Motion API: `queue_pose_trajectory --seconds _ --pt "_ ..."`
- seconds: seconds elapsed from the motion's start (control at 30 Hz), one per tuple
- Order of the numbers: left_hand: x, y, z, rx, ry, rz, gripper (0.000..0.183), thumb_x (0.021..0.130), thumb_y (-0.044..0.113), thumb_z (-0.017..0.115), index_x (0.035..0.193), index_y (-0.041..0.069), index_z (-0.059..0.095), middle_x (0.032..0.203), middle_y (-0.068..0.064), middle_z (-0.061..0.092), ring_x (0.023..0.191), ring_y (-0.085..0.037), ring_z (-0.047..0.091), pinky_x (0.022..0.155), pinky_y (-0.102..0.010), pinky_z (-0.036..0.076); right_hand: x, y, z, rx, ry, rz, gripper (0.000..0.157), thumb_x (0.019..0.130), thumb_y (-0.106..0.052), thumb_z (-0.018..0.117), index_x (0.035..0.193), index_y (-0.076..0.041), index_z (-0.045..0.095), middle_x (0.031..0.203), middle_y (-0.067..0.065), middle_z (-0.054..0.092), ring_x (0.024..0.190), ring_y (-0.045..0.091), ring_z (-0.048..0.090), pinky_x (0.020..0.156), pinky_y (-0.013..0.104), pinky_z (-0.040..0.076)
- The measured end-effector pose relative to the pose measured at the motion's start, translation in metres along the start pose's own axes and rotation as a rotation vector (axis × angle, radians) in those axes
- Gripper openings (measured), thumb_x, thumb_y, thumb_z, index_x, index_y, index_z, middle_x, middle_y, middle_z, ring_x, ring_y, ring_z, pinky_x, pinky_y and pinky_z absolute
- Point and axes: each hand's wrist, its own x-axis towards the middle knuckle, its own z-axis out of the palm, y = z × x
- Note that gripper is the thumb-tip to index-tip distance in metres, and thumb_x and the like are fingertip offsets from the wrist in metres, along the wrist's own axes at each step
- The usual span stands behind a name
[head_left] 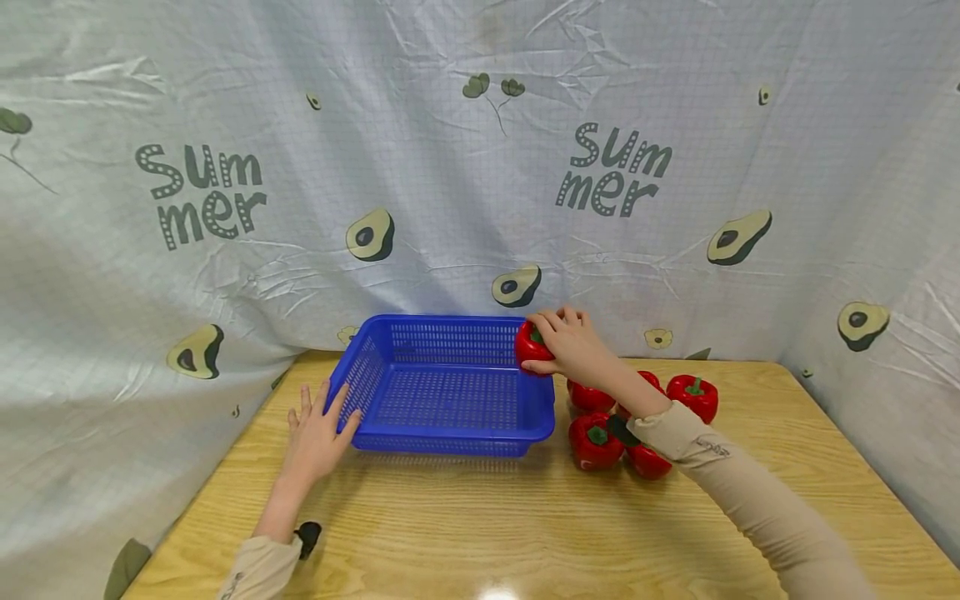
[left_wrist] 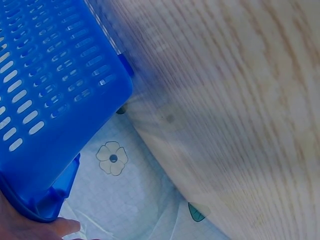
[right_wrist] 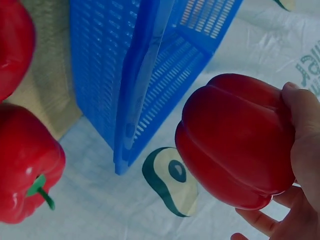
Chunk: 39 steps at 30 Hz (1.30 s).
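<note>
My right hand (head_left: pixel 579 352) grips a red bell pepper (right_wrist: pixel 237 142) by thumb and fingers, above the right rim of the blue plastic basket (head_left: pixel 450 439). In the head view that held pepper (head_left: pixel 528 354) overlaps the basket's back right corner. My left hand (head_left: pixel 315 437) is at the basket's left side, its fingers spread and fairly straight against the rim. The left wrist view shows only a bit of that hand (left_wrist: pixel 30 225) beside the blue rim. The visible basket floor is bare perforated plastic.
Several more red bell peppers stand on the wooden table (head_left: pixel 465 517) right of the basket, among them a front one (head_left: pixel 596 442) and a far right one (head_left: pixel 693 400). My right forearm partly covers the group. A printed cloth (head_left: pixel 450 150) hangs behind the table and at both sides.
</note>
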Motion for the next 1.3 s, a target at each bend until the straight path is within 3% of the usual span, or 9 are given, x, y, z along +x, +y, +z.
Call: queue_pose_trajectory --seconds 0.4,0.63,0.87,1.3 --pt "0.001 -0.002 0.002 -0.001 0.002 0.001 0.057 0.092 0.037 0.041 0.139 0.004 0.031 0.144 -0.029 0.018 0.131 -0.053 0.002 0.095 -0.072 0.011 0.030 -0.009 0.022 -0.023 -0.056 0.087 0.063 0.082 -0.052 0.054 0.121 -0.003 0.044 0.114 0.019 0.048 0.105 0.035 0.041 0.076 0.047 0.040" --pt "0.000 -0.002 0.002 -0.003 0.002 -0.005 0.057 0.092 0.036 0.041 0.139 0.004 0.030 0.144 -0.029 0.018 0.131 -0.053 0.002 0.096 -0.072 0.010 0.042 -0.004 0.036 -0.049 -0.134 0.029 0.060 0.084 -0.050 0.052 0.126 -0.008 0.043 0.118 0.015 0.045 0.110 0.034 0.039 0.085 0.053 0.035" --pt "0.001 -0.003 0.003 0.006 0.004 -0.005 0.057 0.092 0.037 0.040 0.139 0.005 0.030 0.144 -0.028 0.017 0.131 -0.053 0.002 0.096 -0.072 0.010 0.050 0.002 0.055 -0.110 -0.132 -0.023 0.055 0.084 -0.048 0.053 0.124 -0.011 0.045 0.116 0.013 0.049 0.110 0.032 0.044 0.091 0.060 0.031" --pt "-0.001 -0.001 0.001 -0.017 0.003 0.000 0.058 0.093 0.038 0.038 0.139 0.003 0.030 0.144 -0.029 0.016 0.131 -0.054 0.001 0.096 -0.072 0.008 0.052 0.006 0.078 -0.137 -0.176 0.016 0.054 0.084 -0.047 0.053 0.125 -0.013 0.045 0.118 0.012 0.051 0.110 0.032 0.045 0.092 0.060 0.030"
